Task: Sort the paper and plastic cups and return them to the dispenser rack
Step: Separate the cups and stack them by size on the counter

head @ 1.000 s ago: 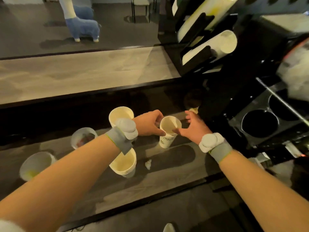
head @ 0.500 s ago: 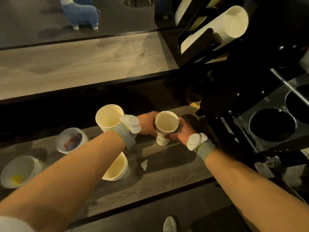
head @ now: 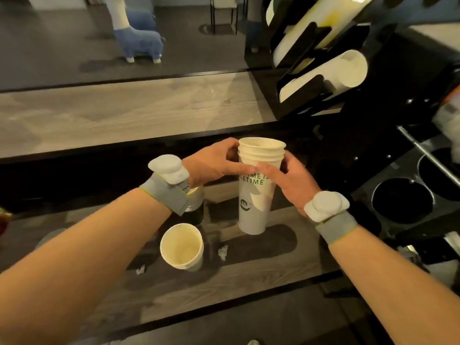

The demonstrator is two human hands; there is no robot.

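Observation:
A stack of nested white paper cups (head: 256,195) with green print hangs upright above the lower wooden shelf (head: 249,277). My left hand (head: 214,163) grips its rim from the left and my right hand (head: 288,178) from the right, fingertips meeting on the front. A single paper cup (head: 181,247) stands open on the shelf below my left wrist. Another cup (head: 196,202) is mostly hidden behind that wrist. The black dispenser rack (head: 321,70) at the upper right holds slanted rows of white cups (head: 343,70).
A black counter with round cup holes (head: 403,200) lies at the right, crossed by a metal rod (head: 423,155). Small paper scraps (head: 222,252) lie on the shelf. An upper wooden ledge (head: 124,113) runs behind. A blue toy animal (head: 137,41) stands on the floor beyond.
Both hands have lifted the paper cups off the shelf, higher and nearer to the camera. The view has shifted, and the plastic cups at the left have gone out of sight.

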